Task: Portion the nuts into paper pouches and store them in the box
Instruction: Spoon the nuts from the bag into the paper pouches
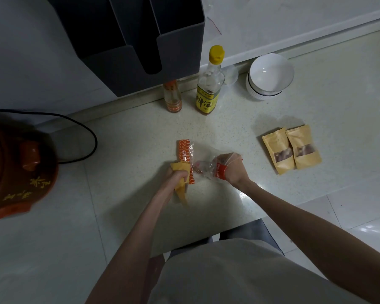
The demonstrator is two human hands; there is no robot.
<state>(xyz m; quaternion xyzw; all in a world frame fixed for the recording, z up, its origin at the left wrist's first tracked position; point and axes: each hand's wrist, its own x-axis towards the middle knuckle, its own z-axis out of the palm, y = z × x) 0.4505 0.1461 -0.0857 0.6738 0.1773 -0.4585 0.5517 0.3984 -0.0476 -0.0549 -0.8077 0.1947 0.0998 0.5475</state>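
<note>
Kraft paper fills the left hand (177, 174): its fingers are curled tight round a yellow-brown pouch (180, 183), whose mouth pokes up above the knuckles while its narrow end hangs down past the heel of the hand, toward the person. Just beyond those fingers lies an orange-patterned wrapper (184, 153), touching or nearly touching the pouch mouth.

The right hand (233, 170) is clenched on a clear plastic bag (206, 166) with a red printed band; the bag bunches out from between its fingers toward the left hand, its loose end close to the pouch mouth. Dark bits, probably nuts, show faintly inside the bag, but how many cannot be told.

To the right of the right fingers, well apart, two filled pouches (291, 149) lie flat on the counter (130, 139), side by side and touching, each with a window showing dark contents. Beyond both hands, near the wall, stand a yellow-capped bottle (210, 84) and a smaller orange-labelled bottle (172, 96). Right of the bottles sit stacked white bowls (270, 76). Far left of the left fingers stands a brown clay pot (15, 170) with a black cord (79, 128) curving behind it. A dark grey holder (140, 44) hangs on the wall above the bottles.
</note>
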